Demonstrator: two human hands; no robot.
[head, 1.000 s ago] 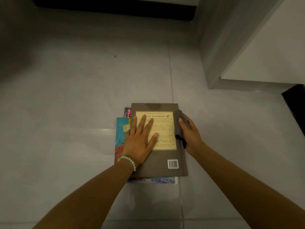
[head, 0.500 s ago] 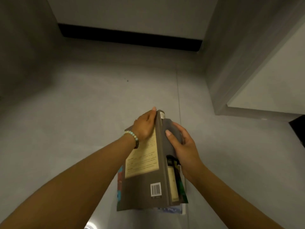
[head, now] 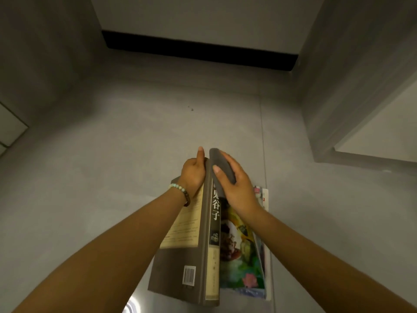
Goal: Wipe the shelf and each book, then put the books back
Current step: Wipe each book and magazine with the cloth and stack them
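Book [head: 180,274] upright in left hand [head: 193,175] grip, cloth [head: 222,164] clasped in right hand [head: 237,188], higher up spine [head: 213,245]

The person's left forearm [head: 117,240] and right forearm [head: 316,251] are bare along their whole visible length, up to the wrists. The only thing worn is a bracelet [head: 180,192] on the left wrist, a single strand of small round beads. The beads on top of the wrist are pale mint-green and whitish, and those running toward the underside are dark brown. The left grip [head: 193,172] and the right grip [head: 237,188] are bare hands, and the thumbnails that show are cut short.
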